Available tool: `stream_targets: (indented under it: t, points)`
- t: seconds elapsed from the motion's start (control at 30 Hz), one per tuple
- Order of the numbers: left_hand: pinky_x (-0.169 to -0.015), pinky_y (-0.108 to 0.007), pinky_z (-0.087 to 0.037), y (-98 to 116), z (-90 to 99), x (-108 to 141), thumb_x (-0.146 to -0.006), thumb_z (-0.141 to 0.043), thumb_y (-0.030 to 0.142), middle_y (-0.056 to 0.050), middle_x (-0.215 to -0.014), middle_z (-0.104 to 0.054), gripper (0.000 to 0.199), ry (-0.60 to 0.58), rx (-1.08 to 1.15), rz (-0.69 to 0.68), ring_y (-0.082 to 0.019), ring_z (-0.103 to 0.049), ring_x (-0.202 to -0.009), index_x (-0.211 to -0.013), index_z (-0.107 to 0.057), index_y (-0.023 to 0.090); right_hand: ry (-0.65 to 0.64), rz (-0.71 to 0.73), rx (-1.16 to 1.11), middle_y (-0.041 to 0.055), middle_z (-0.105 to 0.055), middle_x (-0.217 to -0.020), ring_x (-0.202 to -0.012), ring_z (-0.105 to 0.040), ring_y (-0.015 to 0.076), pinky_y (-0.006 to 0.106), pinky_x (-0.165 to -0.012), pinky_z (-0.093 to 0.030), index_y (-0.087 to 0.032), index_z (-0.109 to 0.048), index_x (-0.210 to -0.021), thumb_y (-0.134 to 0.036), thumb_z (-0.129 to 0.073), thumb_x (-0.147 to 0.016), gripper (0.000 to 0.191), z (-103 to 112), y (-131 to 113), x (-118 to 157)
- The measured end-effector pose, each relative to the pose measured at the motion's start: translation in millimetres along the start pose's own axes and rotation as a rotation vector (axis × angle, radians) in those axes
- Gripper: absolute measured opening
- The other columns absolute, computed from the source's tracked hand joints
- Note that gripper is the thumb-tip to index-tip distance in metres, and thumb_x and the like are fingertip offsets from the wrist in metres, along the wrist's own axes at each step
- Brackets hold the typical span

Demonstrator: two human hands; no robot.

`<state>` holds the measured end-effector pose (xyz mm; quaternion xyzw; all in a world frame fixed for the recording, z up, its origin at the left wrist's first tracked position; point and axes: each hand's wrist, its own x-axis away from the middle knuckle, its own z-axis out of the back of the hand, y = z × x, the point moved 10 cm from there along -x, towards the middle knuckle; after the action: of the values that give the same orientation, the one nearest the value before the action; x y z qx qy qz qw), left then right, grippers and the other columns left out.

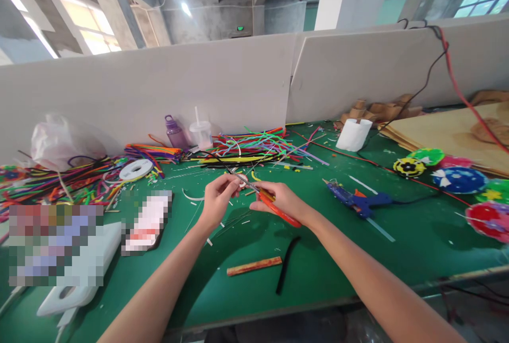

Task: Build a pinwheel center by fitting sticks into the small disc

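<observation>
My right hand point(280, 200) is closed on a pair of orange-handled scissors point(284, 214), the blades pointing up and left. Close by, my left hand point(220, 194) pinches a thin black strip point(217, 158), which looks like a pipe cleaner and runs up and left from the fingertips. The scissor blades reach the left fingertips; whether they touch the strip I cannot tell. Nearer to me on the green table point(191, 290) lie a short black pipe cleaner point(287, 266) and a brownish flat stick point(254, 266).
Behind my hands lies a pile of coloured pipe cleaners point(254, 144). A blue glue gun point(356, 200) rests to the right, near bright flower pieces point(459, 179). Leftward are a phone point(147, 223), a white spool point(135, 169) and a white device with a cable point(79, 279).
</observation>
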<state>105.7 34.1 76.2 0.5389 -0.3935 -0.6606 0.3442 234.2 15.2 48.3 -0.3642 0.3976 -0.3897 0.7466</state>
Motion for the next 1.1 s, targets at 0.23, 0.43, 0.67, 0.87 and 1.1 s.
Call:
stream_targets:
  t: [0.23, 0.43, 0.67, 0.87, 1.1]
  points:
    - [-0.055, -0.024, -0.039, -2.2, -5.5, 1.4, -0.08, -0.059, 0.033, 0.0, -0.063, -0.056, 0.021, -0.034, 0.017, 0.005, -0.011, -0.049, -0.057, -0.069, -0.062, 0.016, 0.075, 0.099, 0.21, -0.0014, -0.053, -0.063, -0.057, -0.039, 0.0117, 0.024, -0.055, -0.033, -0.018, -0.066, -0.087, -0.042, -0.061, -0.078, 0.026, 4.7, -7.8, 2.3]
    - [-0.056, -0.023, -0.039, -6.8, -7.7, 1.0, -0.081, -0.059, 0.032, 0.001, -0.064, -0.056, 0.019, -0.059, 0.053, 0.004, -0.01, -0.049, -0.057, -0.072, -0.062, 0.016, 0.095, 0.113, 0.31, -0.0011, -0.054, -0.06, -0.055, -0.039, 0.012, 0.024, -0.055, -0.031, -0.019, -0.065, -0.084, -0.045, -0.059, -0.08, 0.027, 5.8, -10.4, 3.9]
    - [-0.055, -0.022, -0.037, -8.0, -7.6, 1.3, -0.081, -0.06, 0.033, 0.001, -0.061, -0.054, 0.02, -0.031, 0.063, 0.0, -0.01, -0.047, -0.056, -0.071, -0.062, 0.015, 0.108, 0.111, 0.38, 0.002, -0.063, -0.067, -0.059, -0.049, 0.0139, 0.023, -0.058, -0.034, -0.02, -0.067, -0.091, -0.047, -0.058, -0.08, 0.03, 6.3, -12.6, 5.1]
    - [-0.056, -0.023, -0.037, -9.4, -5.9, -0.3, -0.082, -0.059, 0.032, 0.001, -0.062, -0.053, 0.019, -0.012, 0.093, 0.001, -0.01, -0.047, -0.057, -0.072, -0.062, 0.016, 0.233, 0.062, 0.308, -0.0003, -0.057, -0.057, -0.05, -0.043, 0.0117, 0.022, -0.051, -0.031, -0.019, -0.068, -0.086, -0.045, -0.058, -0.08, 0.028, 14.5, -5.1, 5.9]
    - [-0.057, -0.023, -0.035, -11.9, 2.5, -3.6, -0.081, -0.057, 0.025, 0.001, -0.06, -0.052, 0.016, 0.002, 0.122, 0.022, -0.011, -0.046, -0.057, -0.068, -0.059, 0.015, 0.416, -0.002, 0.192, -0.003, -0.05, -0.052, -0.046, -0.04, 0.0107, 0.021, -0.047, -0.03, -0.018, -0.064, -0.09, -0.046, -0.057, -0.08, 0.031, 42.2, 8.7, 5.8]
